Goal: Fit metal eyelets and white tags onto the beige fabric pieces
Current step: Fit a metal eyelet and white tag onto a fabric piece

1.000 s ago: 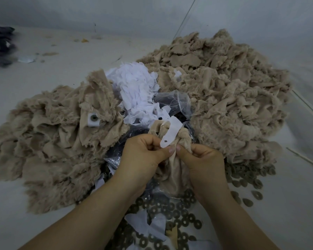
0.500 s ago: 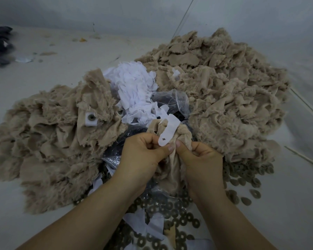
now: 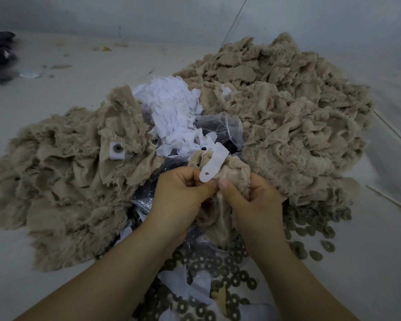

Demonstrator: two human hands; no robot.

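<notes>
On the left of the pale counter (image 3: 56, 93) lies a heap of beige fabric pieces (image 3: 63, 181); one finished piece on top shows a white tag with a metal eyelet (image 3: 117, 151), sitting where it did a second ago. Behind the middle, the pile of white tags (image 3: 174, 117) and the clear plastic bag (image 3: 220, 128) are unchanged. The left hand (image 3: 183, 193) has its grip closed, thumb and curled fingers pinching the lower end of a white tag (image 3: 212, 166) against the bunched beige fabric piece (image 3: 232, 174); the tag now stands a little lower and more folded over the cloth than before, its small hole facing the camera. The right hand (image 3: 255, 200) grips the same fabric from the other side, thumb tip touching the left thumb. Loose metal eyelets (image 3: 310, 225) are scattered near the right wrist, and a larger beige heap (image 3: 287, 107) lies at the far right
</notes>
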